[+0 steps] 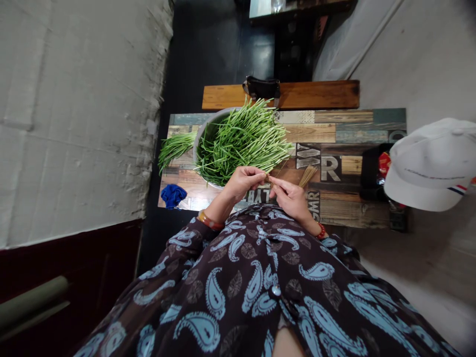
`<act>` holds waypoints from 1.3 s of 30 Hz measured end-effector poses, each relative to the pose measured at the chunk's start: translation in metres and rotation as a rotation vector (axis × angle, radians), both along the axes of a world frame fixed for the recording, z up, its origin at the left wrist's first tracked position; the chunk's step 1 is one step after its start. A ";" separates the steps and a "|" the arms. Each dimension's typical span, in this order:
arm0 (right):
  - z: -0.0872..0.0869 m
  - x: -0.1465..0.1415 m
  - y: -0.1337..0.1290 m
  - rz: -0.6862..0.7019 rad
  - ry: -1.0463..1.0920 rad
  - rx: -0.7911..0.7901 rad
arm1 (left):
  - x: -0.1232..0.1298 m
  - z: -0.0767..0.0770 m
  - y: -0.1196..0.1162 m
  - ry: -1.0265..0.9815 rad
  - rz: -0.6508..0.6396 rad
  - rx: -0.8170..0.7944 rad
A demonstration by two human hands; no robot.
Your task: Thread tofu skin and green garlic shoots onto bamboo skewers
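My left hand (pixel 243 182) and my right hand (pixel 290 194) meet just in front of my body, over the near edge of the table. The fingertips of both are pinched together around something small and thin, too fine to make out. Just beyond them a large bowl (pixel 198 152) is heaped with long green chives (pixel 238 144), their pale cut ends pointing right. A fan of thin wooden skewers (pixel 308 175) shows right beside my right hand; whether the hand touches it, I cannot tell.
Another bunch of chives (pixel 176 148) lies left of the bowl on the patchwork-patterned table (pixel 353 208). A crumpled blue cloth (pixel 173 196) is at the near left corner. A white cap (pixel 427 163) is at the right. Behind the table, a black bag (pixel 262 88) rests on a wooden bench (pixel 320 94).
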State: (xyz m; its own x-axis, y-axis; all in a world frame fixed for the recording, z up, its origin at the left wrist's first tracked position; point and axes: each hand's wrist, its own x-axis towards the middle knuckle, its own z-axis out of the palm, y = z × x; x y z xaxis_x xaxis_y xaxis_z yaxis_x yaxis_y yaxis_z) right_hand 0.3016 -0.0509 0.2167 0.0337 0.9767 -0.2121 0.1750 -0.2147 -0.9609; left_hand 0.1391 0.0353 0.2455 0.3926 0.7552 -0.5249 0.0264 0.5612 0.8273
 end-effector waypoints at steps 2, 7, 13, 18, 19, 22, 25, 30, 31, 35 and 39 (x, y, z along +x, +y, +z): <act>-0.001 0.000 0.000 0.008 0.003 0.000 | 0.000 -0.001 0.000 0.005 -0.004 -0.001; -0.001 -0.001 0.000 0.001 0.002 0.005 | -0.001 -0.003 0.000 0.016 -0.015 0.000; 0.003 -0.001 0.002 0.007 -0.017 0.010 | -0.001 -0.003 -0.001 0.012 -0.026 0.010; 0.010 0.000 0.006 -0.002 -0.028 -0.009 | 0.001 -0.003 -0.001 0.025 -0.055 0.019; 0.011 -0.001 0.006 -0.005 -0.019 -0.016 | 0.001 -0.003 -0.001 0.019 -0.056 0.019; 0.013 -0.001 0.007 -0.020 0.049 -0.036 | 0.002 -0.003 -0.001 0.002 -0.053 -0.008; 0.010 -0.002 0.006 -0.039 0.107 -0.058 | 0.002 -0.005 -0.002 -0.002 -0.032 -0.025; 0.000 -0.001 0.002 -0.048 0.106 -0.085 | 0.003 -0.012 -0.006 0.018 -0.010 -0.005; -0.003 -0.001 0.001 -0.047 0.105 -0.091 | 0.003 -0.014 -0.007 0.021 -0.012 -0.007; -0.011 -0.003 -0.003 -0.070 0.087 -0.099 | 0.004 -0.019 -0.010 0.052 -0.041 -0.031; -0.014 -0.005 -0.004 -0.105 0.104 -0.122 | 0.005 -0.023 -0.010 0.085 -0.075 -0.027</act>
